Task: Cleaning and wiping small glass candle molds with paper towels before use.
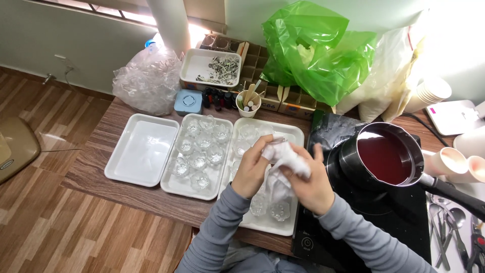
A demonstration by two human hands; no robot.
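An empty white tray [142, 149] is parked at the left end of the wooden counter [96, 151], with a second tray [172, 184] of little clear glass cups right beside it. Behind those, a crumpled clear plastic bag [146, 81], a small blue box [188, 102] and a white dish [194, 63] of wick bits can be seen. A big green plastic bag [316, 55] is piled against the wall. On the black cooktop [384, 212] a dark pot [384, 156] of red liquid is sitting (handle pointing right), and paper cups [454, 162] are lying just beside it.
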